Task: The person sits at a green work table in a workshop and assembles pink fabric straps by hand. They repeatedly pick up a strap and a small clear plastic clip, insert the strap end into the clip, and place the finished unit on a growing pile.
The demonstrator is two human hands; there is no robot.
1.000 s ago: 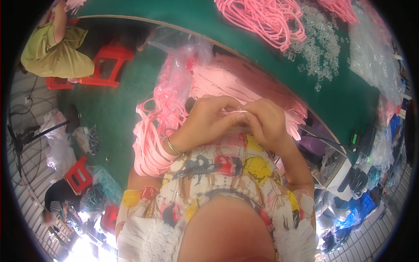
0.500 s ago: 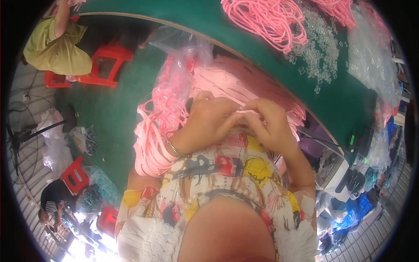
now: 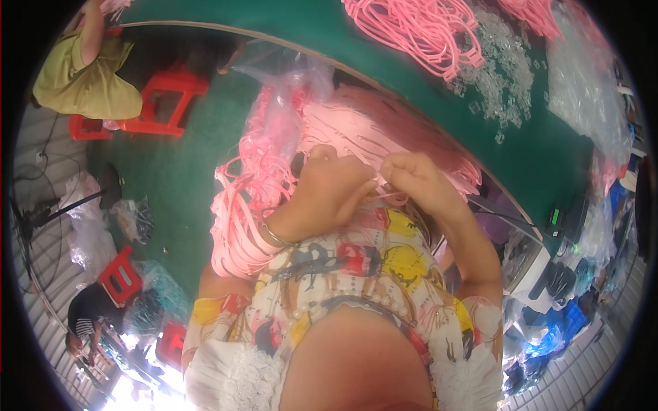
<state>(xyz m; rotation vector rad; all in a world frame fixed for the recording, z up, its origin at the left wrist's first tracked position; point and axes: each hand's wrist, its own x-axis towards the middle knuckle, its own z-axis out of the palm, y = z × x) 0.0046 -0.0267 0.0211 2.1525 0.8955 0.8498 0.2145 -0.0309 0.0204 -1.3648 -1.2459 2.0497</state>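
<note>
Head cam: ur L hand (image 3: 334, 188) n R hand (image 3: 419, 179) r nearly touching, fingers clamped on a pink strap (image 3: 393, 198) btwn em, just above ur shirt (image 3: 343, 264). Strap bundle (image 3: 236, 233) draped over ur L forearm (image 3: 221, 285), clear clips (image 3: 504, 82) on the table (image 3: 534, 157).

white blouse (image 3: 317, 264) printed yellow, red and black, with shoulder ruffles (image 3: 248, 373) and pearly neckline beads (image 3: 375, 299); slim metallic left-wrist bangle (image 3: 279, 238).

Slim pink strap (image 3: 393, 198), pinched here between left hand (image 3: 332, 188) and right hand (image 3: 421, 181), mostly hidden | and there's the pink loop bundle (image 3: 232, 236), limp, draped over the left arm (image 3: 223, 286)
</note>
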